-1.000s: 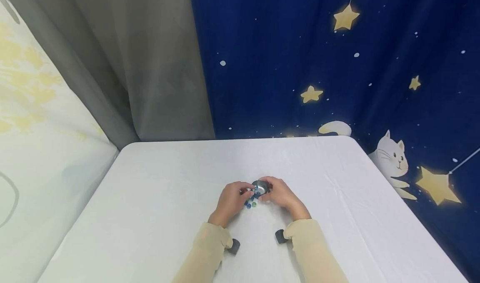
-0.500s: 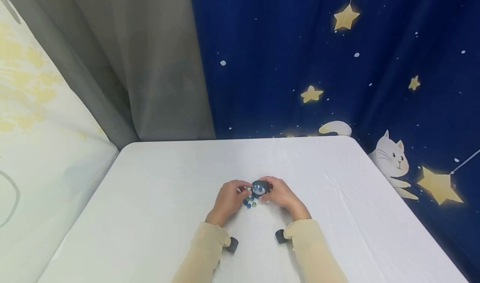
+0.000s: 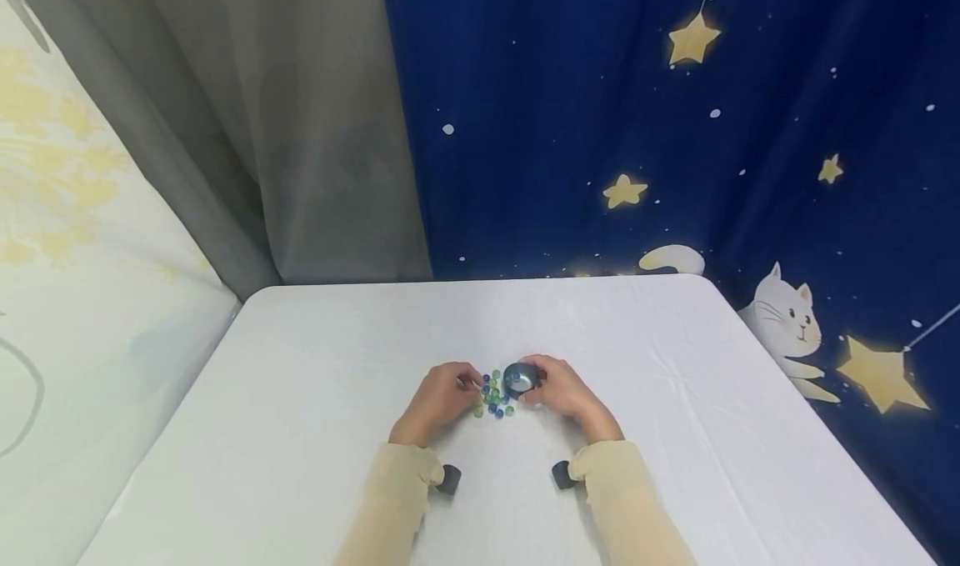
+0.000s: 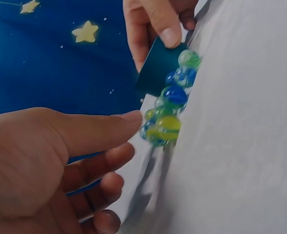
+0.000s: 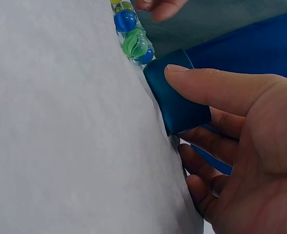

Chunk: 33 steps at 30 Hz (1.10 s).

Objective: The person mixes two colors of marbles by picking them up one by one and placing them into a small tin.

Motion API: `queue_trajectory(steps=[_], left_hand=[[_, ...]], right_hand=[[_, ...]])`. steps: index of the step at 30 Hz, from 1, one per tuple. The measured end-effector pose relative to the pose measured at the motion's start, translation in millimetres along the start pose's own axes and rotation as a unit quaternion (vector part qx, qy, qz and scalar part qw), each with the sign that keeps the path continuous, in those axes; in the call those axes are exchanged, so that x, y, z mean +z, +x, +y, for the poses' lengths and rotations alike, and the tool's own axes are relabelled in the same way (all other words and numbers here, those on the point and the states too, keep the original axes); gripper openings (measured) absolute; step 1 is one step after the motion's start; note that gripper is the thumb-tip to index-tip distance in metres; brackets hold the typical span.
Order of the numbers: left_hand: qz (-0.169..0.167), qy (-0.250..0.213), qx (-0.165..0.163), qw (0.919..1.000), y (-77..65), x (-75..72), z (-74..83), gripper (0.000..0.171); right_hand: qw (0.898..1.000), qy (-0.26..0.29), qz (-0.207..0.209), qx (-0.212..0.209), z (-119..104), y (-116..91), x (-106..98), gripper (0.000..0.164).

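Observation:
In the head view, my right hand [image 3: 562, 389] holds a small teal metal cup [image 3: 520, 379] at its side, mouth facing up. Something blue shows inside it. The right wrist view has the thumb against the wall of the cup [image 5: 175, 100], with fingers on the opposite side. A cluster of glass marbles [image 3: 492, 396], blue, green and yellow, lies just left of the cup. My left hand [image 3: 444, 397] is at the left edge of this cluster. Up close in the left wrist view, its thumb and loosely bent fingers stand apart beside the marbles [image 4: 174, 97], with nothing visible between them.
The white-covered table [image 3: 337, 366] spreads out around both hands. Behind it hang a grey curtain [image 3: 330, 132] and a dark blue curtain [image 3: 540, 132] with stars and a cat. Each wrist carries a small black device [image 3: 449, 479].
My left hand has drawn back leftward from the cup's mouth to the far side of the marbles, uncovering more of them. The right hand and cup have stayed in place.

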<state>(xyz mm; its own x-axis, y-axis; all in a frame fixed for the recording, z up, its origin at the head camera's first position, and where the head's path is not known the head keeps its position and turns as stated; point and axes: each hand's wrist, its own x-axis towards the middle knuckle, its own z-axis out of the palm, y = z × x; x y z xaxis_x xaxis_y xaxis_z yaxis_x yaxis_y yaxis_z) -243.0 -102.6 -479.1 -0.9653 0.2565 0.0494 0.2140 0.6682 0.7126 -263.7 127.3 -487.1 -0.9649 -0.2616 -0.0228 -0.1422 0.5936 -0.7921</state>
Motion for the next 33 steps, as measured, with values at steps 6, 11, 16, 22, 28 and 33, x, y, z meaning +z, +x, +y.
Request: queue_trajectory(steps=[6, 11, 16, 22, 28, 33], left_hand=[[-0.037, 0.003, 0.000, 0.9993, 1.0, -5.3, -9.4, 0.015], [-0.062, 0.000, -0.007, 0.9980, -0.5, -6.3, -13.6, 0.021], [-0.072, 0.002, 0.010, 0.9974, -1.2, -4.5, -17.1, 0.028], [-0.064, 0.011, 0.020, 0.9977, -0.6, -2.4, -15.7, 0.028], [-0.050, 0.020, 0.015, 0.9985, -0.8, -0.3, -15.0, 0.021], [-0.035, 0.021, 0.003, 0.9992, -1.4, 0.9, -14.6, 0.017]], right_hand=[[1.000, -0.001, 0.003, 0.000, -2, 1, 1, 0.056], [1.000, 0.001, 0.002, -0.004, -4, 0, 2, 0.056], [1.000, 0.003, 0.002, -0.001, -3, -1, 4, 0.056], [1.000, 0.003, 0.006, 0.009, -4, -3, 3, 0.056], [1.000, -0.001, 0.005, 0.008, -3, -3, 4, 0.057], [1.000, 0.002, 0.002, 0.009, -3, -2, 5, 0.056]])
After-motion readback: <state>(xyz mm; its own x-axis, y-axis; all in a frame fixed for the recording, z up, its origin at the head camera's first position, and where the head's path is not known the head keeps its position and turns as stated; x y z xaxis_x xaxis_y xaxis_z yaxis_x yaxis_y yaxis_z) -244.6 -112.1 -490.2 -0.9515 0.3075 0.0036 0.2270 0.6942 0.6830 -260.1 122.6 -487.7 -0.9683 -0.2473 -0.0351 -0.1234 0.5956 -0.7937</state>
